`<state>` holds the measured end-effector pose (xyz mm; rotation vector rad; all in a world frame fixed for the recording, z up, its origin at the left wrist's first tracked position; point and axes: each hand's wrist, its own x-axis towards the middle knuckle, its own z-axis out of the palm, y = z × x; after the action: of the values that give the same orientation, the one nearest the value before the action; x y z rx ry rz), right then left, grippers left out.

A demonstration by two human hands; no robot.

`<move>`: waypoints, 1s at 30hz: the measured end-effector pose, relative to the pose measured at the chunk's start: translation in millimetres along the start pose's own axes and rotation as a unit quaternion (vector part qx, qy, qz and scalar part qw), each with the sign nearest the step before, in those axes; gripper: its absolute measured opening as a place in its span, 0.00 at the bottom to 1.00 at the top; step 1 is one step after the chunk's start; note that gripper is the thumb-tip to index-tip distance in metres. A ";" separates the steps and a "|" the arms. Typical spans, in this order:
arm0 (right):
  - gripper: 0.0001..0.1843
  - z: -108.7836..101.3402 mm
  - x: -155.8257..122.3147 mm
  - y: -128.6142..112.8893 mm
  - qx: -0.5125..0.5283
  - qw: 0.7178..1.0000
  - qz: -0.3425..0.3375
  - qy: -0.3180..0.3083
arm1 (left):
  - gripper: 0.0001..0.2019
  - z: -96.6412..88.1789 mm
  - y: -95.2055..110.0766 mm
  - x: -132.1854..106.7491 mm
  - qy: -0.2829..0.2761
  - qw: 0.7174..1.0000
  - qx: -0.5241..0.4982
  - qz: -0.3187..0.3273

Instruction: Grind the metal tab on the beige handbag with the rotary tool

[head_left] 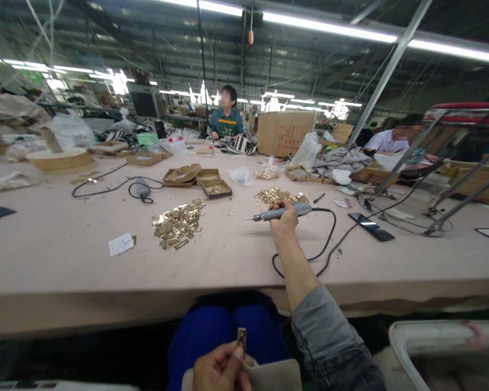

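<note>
My right hand [285,218] is wrapped round a grey corded electric screwdriver [303,208] held above the table, its thin bit pointing left. Low over my lap, my left hand [220,370] pinches a small gold-coloured metal plate [242,335] between thumb and fingers. Beside that hand lies a flat beige panel [277,376]; whether the plate is joined to it I cannot tell. A heap of gold rectangular metal plates [177,225] is left of the screwdriver's bit. Small gold pieces [279,194] are piled just beyond my right hand.
Small cardboard boxes [217,189] stand behind the heap. A second corded tool [142,188] is at the left, a phone [370,227] at the right. The screwdriver's black cord [333,228] loops over the table [228,266]. A white bin [403,339] is lower right. A co-worker [227,122] sits opposite.
</note>
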<state>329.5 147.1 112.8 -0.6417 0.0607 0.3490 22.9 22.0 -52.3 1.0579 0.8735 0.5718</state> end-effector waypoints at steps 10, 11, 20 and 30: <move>0.14 -105.8 -177.1 -57.3 -0.110 0.971 -0.004 -0.214 | 0.15 10.8 14.9 -21.4 0.036 0.998 -0.042 0.029; 0.13 -114.6 -189.5 -57.0 -0.122 0.967 -0.013 -0.223 | 0.15 11.7 14.9 -22.6 0.036 0.998 -0.040 0.032; 0.05 -137.3 -217.6 -43.3 -0.172 0.940 -0.079 -0.284 | 0.16 15.7 15.7 -28.5 0.025 0.998 -0.020 0.054; 0.05 -137.0 -221.6 -37.3 -0.174 0.933 -0.069 -0.307 | 0.16 13.5 16.6 -29.4 0.022 0.998 -0.019 0.056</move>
<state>140.9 -28.8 60.4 -0.8567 -0.6556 0.4146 18.1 -0.7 -24.2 1.0684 0.8427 0.7065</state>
